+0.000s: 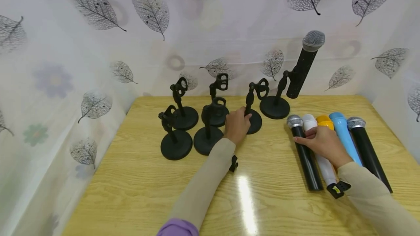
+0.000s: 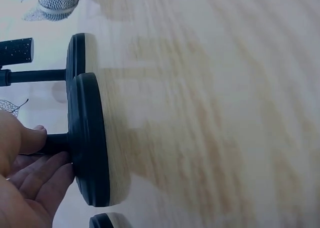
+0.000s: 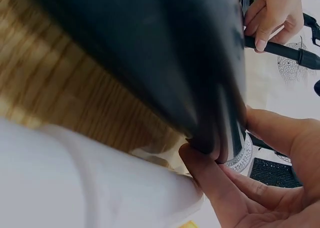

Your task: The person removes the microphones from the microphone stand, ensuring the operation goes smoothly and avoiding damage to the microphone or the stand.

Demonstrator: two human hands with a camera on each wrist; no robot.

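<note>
My left hand (image 1: 237, 125) grips the stem of a small black microphone stand (image 1: 256, 124), just above its round base. In the left wrist view, thumb and fingers of the left hand (image 2: 30, 173) close around that stem, and the base (image 2: 90, 143) appears edge-on. The stand's clip holds nothing. On the right, my right hand (image 1: 323, 143) pinches a black microphone (image 1: 307, 161) with a silver mesh head. The right wrist view has the thumb and fingers of the right hand (image 3: 285, 173) on either side of the black body (image 3: 200, 52), beside a white microphone (image 3: 100, 183).
Several stands with bare clips, such as the front left one (image 1: 176, 145), stand left of my left hand. Behind, another stand (image 1: 275, 107) carries a tilted black microphone (image 1: 304, 66). White (image 1: 325, 168), orange (image 1: 325, 121), blue (image 1: 346, 137) and black (image 1: 369, 152) microphones lie at right.
</note>
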